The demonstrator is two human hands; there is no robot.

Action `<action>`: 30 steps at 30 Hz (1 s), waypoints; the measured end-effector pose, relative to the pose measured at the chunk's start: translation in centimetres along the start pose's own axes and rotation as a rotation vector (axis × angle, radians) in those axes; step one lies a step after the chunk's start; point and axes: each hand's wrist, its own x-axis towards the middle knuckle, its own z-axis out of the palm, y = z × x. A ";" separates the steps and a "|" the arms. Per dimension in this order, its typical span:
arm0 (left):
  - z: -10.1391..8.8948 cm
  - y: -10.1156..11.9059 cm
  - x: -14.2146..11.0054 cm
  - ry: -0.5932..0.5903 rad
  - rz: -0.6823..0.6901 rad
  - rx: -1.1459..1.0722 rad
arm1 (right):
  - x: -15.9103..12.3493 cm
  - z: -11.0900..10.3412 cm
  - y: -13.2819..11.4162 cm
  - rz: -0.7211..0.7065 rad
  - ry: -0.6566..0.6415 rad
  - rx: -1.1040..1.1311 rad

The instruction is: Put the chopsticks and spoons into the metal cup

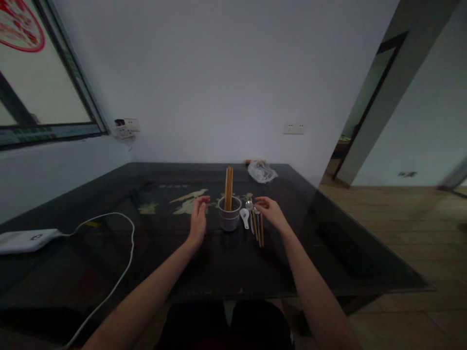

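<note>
A metal cup (229, 221) stands upright on the dark table with several wooden chopsticks (228, 187) in it. My left hand (199, 218) is held just left of the cup, apart from it, fingers extended and holding nothing. To the cup's right lie a white ceramic soup spoon (245, 217), a metal spoon (249, 204) and several loose chopsticks (261, 232). Over the upper right end of this group is my right hand (270, 210), its fingers bent but apart. Its fingertips are close to another metal spoon (256, 210); whether they touch it I cannot tell.
A crumpled clear plastic bag (261, 172) lies at the table's back edge. On the left is a white power bank (29, 241) with a white cable (132, 243) curving toward the front. A dark flat object (345, 247) rests on the right. Behind stands a wall (211, 97).
</note>
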 end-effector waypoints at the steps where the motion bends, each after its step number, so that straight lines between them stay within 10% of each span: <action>1: -0.2 0.6 0.1 0.027 0.068 0.028 | 0.1 -0.3 -0.2 0.009 0.029 -0.040; 7: -0.6 3.7 -1.2 -0.076 0.517 0.201 | -0.4 -0.3 -1.1 0.103 0.054 -0.351; 13: 2.7 6.2 -4.9 -0.820 1.062 0.472 | -1.4 1.1 -2.0 0.218 -0.039 -0.708; 17: 6.2 5.9 -7.3 -1.063 0.927 0.762 | -1.6 1.5 -2.0 0.239 -0.098 -0.838; 30: 6.4 3.3 -8.8 -0.936 0.581 0.882 | -2.1 2.5 -2.3 0.203 -0.163 -0.960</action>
